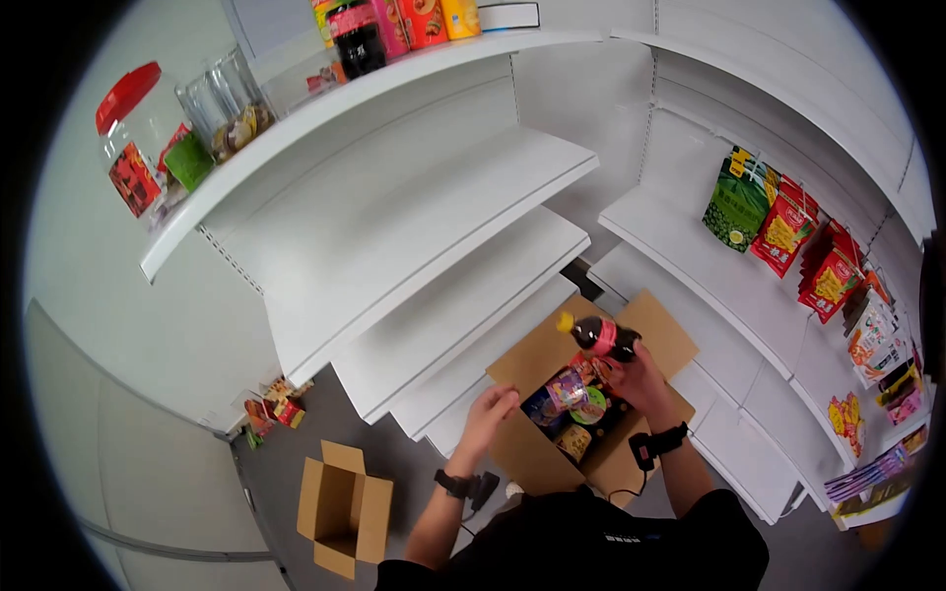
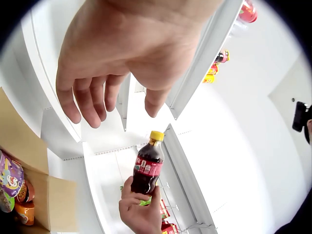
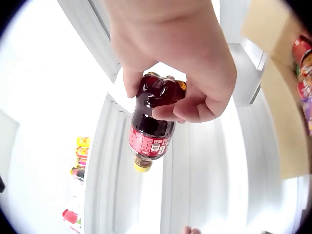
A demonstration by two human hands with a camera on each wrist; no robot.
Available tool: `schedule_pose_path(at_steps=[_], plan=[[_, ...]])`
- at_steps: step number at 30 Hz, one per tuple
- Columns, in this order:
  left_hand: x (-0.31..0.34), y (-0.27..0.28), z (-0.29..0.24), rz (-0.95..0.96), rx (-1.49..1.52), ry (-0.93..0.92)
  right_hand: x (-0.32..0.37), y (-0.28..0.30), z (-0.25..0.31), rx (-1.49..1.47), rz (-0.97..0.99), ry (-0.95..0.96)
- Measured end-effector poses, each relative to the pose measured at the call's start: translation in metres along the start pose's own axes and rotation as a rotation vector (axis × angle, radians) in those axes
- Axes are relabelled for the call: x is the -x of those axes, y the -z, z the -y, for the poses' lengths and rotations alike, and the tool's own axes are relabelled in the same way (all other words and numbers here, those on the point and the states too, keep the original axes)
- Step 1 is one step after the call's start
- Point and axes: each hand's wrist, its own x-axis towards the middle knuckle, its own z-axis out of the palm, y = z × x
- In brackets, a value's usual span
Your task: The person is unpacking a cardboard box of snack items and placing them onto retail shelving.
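A dark soda bottle with a yellow cap and a pink-red label (image 1: 605, 338) is gripped near its base by my right hand (image 1: 639, 379). It is held over an open cardboard box (image 1: 517, 455), tilted with the cap pointing left in the head view. In the right wrist view, thumb and fingers wrap the lower part of the bottle (image 3: 158, 119). My left hand (image 1: 488, 412) is at the box's left side, holding nothing. Its fingers hang loosely bent in the left wrist view. Inside the box lie a purple package (image 1: 566, 388), a green-lidded tub (image 1: 589, 405) and other snacks.
Bare white shelves (image 1: 434, 217) rise ahead. Bagged snacks (image 1: 739, 202) hang on the right rack. Along the upper left shelf stand a red-lidded jar (image 1: 133, 148), glass containers and another dark bottle (image 1: 357, 39). A second open box (image 1: 340, 502) sits on the floor at left.
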Motion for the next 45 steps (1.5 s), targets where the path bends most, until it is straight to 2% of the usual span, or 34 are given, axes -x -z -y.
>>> schedule_pose_path(at_steps=[3, 6, 9, 12, 14, 15, 18, 21, 24, 27, 30, 33, 36, 39, 42, 45], plan=[[-0.004, -0.015, -0.016, 0.053, -0.007, -0.086, 0.005, -0.055, -0.002, -0.089, -0.041, -0.054], [-0.006, -0.03, -0.03, 0.073, -0.084, -0.168, 0.006, -0.072, -0.012, -0.077, 0.073, -0.097], [-0.009, -0.046, -0.043, 0.132, -0.079, -0.213, 0.011, -0.087, -0.025, -0.047, 0.074, -0.145], [-0.006, -0.062, -0.067, 0.294, 0.007, -0.246, 0.015, -0.111, -0.039, 0.019, 0.059, -0.185], [-0.008, -0.064, -0.06, 0.25, -0.01, -0.215, 0.014, -0.113, -0.048, 0.015, 0.054, -0.244], [-0.007, -0.066, -0.06, 0.229, -0.018, -0.199, 0.012, -0.11, -0.05, -0.061, 0.148, -0.312], [-0.002, -0.069, -0.068, 0.21, 0.215, -0.2, 0.01, -0.112, -0.049, 0.008, 0.23, -0.397], [-0.003, -0.057, -0.073, 0.251, 0.148, -0.178, 0.01, -0.129, -0.049, 0.087, 0.141, -0.504], [-0.003, -0.054, -0.075, 0.252, 0.086, -0.249, 0.006, -0.141, -0.052, 0.003, 0.116, -0.565], [0.005, -0.047, -0.086, 0.28, 0.038, -0.221, -0.001, -0.135, -0.061, -0.037, 0.391, -0.609], [0.002, -0.046, -0.084, 0.221, -0.011, -0.355, -0.01, -0.127, -0.062, 0.055, 0.423, -0.63], [-0.003, -0.044, -0.081, 0.118, -0.033, -0.476, -0.017, -0.13, -0.049, 0.483, 0.178, -0.563], [0.0, -0.04, -0.079, 0.008, -0.028, -0.461, -0.019, -0.137, -0.046, 0.736, -0.045, -0.123], [-0.002, -0.04, -0.076, -0.105, -0.154, -0.541, -0.01, -0.177, -0.037, 0.781, -0.048, -0.02], [-0.004, -0.044, -0.08, -0.196, -0.281, -0.625, -0.013, -0.183, -0.056, 0.984, 0.061, 0.186], [-0.007, -0.053, -0.083, -0.261, -0.172, -0.666, -0.018, -0.183, -0.073, 1.004, 0.144, 0.305]])
